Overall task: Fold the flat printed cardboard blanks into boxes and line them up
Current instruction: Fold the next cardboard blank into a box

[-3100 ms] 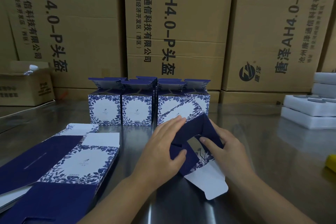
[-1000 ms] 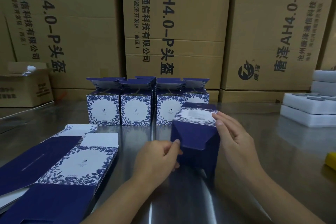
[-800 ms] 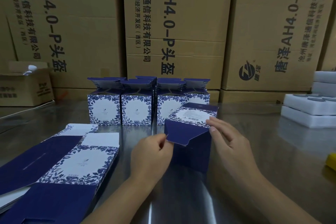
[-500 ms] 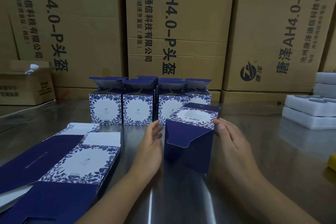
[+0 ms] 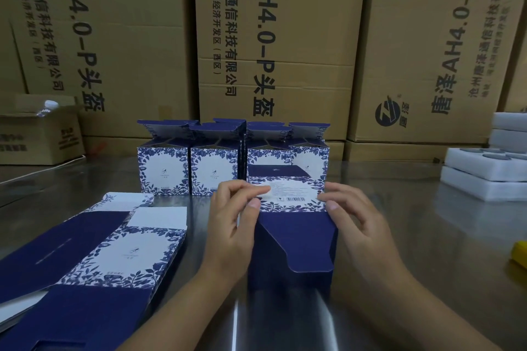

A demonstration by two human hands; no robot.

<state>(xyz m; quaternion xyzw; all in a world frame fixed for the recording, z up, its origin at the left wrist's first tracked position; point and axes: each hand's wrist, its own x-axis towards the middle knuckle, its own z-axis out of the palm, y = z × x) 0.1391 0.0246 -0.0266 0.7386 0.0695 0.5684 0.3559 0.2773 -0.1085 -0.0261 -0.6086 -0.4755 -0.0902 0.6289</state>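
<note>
A half-folded box [image 5: 293, 239] is stood on the steel worktop [image 5: 413, 236] between both hands. Its printed top panel is pinched at the left edge by the left hand [image 5: 233, 225] and pressed at the right corner by the right hand [image 5: 356, 225]; a dark blue flap is hung down its front. Finished boxes [image 5: 211, 168] are lined up just behind, flat blanks [image 5: 94, 253] are laid to the left, and brown cartons [image 5: 279, 45] are stacked at the back.

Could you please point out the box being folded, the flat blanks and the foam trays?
box being folded [image 5: 293, 248], head view, navy front flap.
flat blanks [image 5: 134, 253], head view, white printed panel.
foam trays [image 5: 482, 179], head view, lower tray's side.
</note>
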